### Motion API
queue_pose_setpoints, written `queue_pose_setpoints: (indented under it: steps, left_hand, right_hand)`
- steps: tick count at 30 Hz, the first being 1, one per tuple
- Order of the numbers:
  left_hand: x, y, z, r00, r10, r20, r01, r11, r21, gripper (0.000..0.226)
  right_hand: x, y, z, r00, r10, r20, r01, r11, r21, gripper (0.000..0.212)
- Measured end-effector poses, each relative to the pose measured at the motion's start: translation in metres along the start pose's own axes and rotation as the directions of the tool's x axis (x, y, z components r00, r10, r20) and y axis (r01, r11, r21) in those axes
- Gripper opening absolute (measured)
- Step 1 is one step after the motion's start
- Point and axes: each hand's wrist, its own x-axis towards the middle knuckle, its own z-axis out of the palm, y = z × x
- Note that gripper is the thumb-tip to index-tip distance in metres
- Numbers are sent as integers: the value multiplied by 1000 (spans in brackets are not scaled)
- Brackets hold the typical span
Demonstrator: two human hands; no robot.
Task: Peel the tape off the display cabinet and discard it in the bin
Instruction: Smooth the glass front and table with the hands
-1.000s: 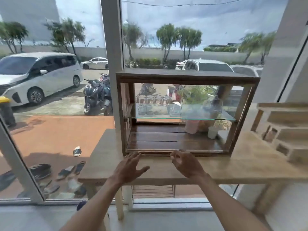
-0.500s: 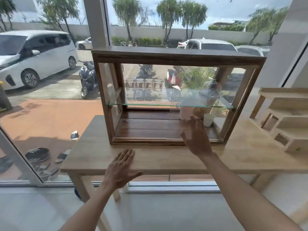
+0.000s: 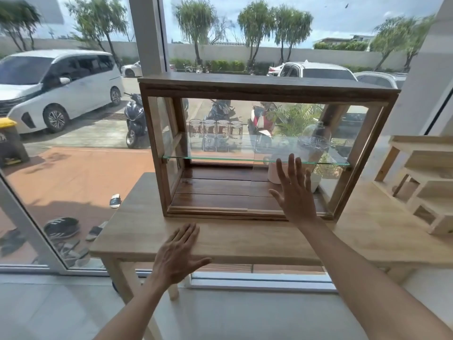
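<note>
Right hand [image 3: 295,192] has risen, open and flat, onto the cabinet [image 3: 267,90] glass at 3 o'clock, left hand [image 3: 179,253] spread empty over the surface [image 3: 245,239] — apparently hunting tape, none peeled yet.

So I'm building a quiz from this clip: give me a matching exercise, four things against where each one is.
Things:
1. left hand
2. right hand
3. glasses
4. white cup

Places:
A. on the cabinet's wooden floor
B. raised flat in front of the cabinet's glass front
C. over the table's front edge
D. on the glass shelf, left part

Pairs: 1-C, 2-B, 3-D, 4-A
</note>
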Motion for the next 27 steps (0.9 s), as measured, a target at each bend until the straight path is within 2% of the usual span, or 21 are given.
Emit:
queue_pose_setpoints:
  steps: [11, 22, 27]
  left_hand:
    - [1, -1, 4, 1000, -2, 0, 2, 1000, 0, 112]
    - [2, -3, 5, 1000, 21, -16, -21, 1000, 10, 112]
    - [3, -4, 8, 999, 21, -41, -20, 1000, 15, 111]
  right_hand:
    - [10, -22, 19, 999, 32, -27, -35, 996, -85, 102]
    - [22, -78, 33, 999, -2, -43, -3, 994, -107, 101]
    - [22, -97, 30, 999, -29, -31, 25, 991, -135, 106]
